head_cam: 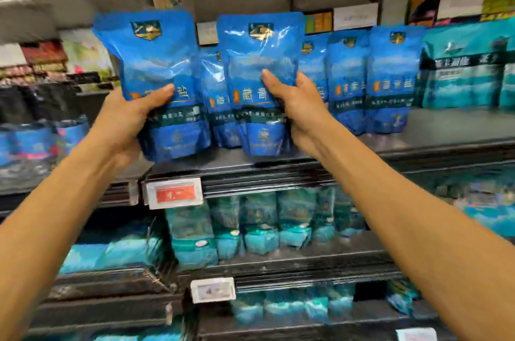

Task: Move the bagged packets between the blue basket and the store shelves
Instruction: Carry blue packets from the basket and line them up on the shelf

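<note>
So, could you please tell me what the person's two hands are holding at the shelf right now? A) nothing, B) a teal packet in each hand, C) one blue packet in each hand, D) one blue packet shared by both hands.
C: the left hand grips one blue packet and the right hand grips another blue packet.

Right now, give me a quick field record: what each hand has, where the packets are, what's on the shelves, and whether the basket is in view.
left hand: grips a blue packet, held up in front of the shelf
right hand: grips a second blue packet, at the shelf's front edge
shelf stock: matching blue packets standing in a row, right of the hands
lower shelf: teal packets
price tag: red, on the shelf edge
basket: not in view
image: motion-blurred
</note>
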Tool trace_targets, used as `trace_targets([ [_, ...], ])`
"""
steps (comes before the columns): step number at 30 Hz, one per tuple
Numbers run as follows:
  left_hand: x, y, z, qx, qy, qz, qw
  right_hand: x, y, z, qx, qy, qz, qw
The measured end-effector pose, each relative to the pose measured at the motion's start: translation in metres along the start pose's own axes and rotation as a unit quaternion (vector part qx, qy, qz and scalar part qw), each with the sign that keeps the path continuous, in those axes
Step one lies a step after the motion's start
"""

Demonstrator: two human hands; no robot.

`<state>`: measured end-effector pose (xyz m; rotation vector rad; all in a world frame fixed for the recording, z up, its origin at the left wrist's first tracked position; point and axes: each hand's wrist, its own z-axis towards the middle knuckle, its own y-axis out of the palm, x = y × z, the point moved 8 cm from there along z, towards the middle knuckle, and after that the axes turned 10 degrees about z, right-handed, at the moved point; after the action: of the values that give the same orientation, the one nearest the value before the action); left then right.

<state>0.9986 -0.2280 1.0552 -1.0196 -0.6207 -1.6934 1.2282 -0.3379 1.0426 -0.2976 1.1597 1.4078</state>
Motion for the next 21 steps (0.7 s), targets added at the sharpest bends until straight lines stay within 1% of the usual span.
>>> trace_targets([
  [2,-0.015,-0.012,0.011,0.017,-0.012,0.002,1.000,0.018,0.015,0.012,-0.011,0.011,0.003,1.000],
  [5,-0.046,-0.010,0.015,-0.008,-0.056,-0.032,0.998,0.045,0.026,0.018,-0.025,0.031,0.001,0.999],
  [7,-0.059,-0.009,0.016,-0.027,-0.062,-0.008,0.998,0.053,0.025,0.015,-0.040,0.034,-0.050,0.997],
  [8,-0.060,-0.013,0.017,-0.031,-0.043,0.034,0.998,0.053,0.023,0.013,-0.053,0.026,-0.098,0.993],
  [9,-0.058,-0.018,0.019,-0.034,-0.014,0.102,0.994,0.051,0.021,0.011,-0.071,0.017,-0.153,0.986],
  [11,-0.053,-0.026,0.018,-0.050,0.031,0.254,0.966,0.048,0.019,0.005,-0.107,0.014,-0.261,0.959],
  [12,-0.054,-0.030,0.015,-0.052,0.033,0.309,0.949,0.049,0.015,0.002,-0.110,0.018,-0.311,0.944],
  [14,-0.059,-0.037,0.010,-0.046,0.026,0.389,0.920,0.049,0.008,0.000,-0.090,0.013,-0.402,0.911],
  [16,-0.062,-0.037,0.009,-0.038,0.026,0.424,0.904,0.049,0.004,0.003,-0.063,-0.005,-0.472,0.879],
  [18,-0.061,-0.035,0.011,-0.028,0.030,0.426,0.904,0.048,0.007,0.008,-0.049,-0.028,-0.513,0.857],
  [21,-0.057,-0.032,0.017,-0.013,0.032,0.437,0.899,0.049,0.011,0.015,-0.038,-0.054,-0.534,0.843],
])
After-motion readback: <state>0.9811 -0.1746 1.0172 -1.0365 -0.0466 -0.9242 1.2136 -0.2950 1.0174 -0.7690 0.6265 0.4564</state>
